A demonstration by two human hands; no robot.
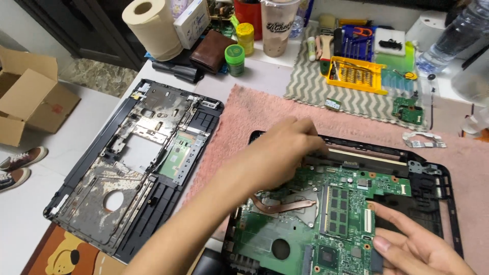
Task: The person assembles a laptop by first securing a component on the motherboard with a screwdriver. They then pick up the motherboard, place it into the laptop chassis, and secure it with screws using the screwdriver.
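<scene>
Head view: left hand [277, 153] pinching something unclear at motherboard [305, 229] 12 o'clock edge, right hand [412, 244] open, steadying 4 o'clock; slip could scratch board.

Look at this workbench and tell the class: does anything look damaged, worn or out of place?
Yes. The detached laptop cover lying left of the pink mat is blotchy and corroded-looking on its metal underside. A small circuit board and a metal bracket lie loose by the open laptop base.
</scene>
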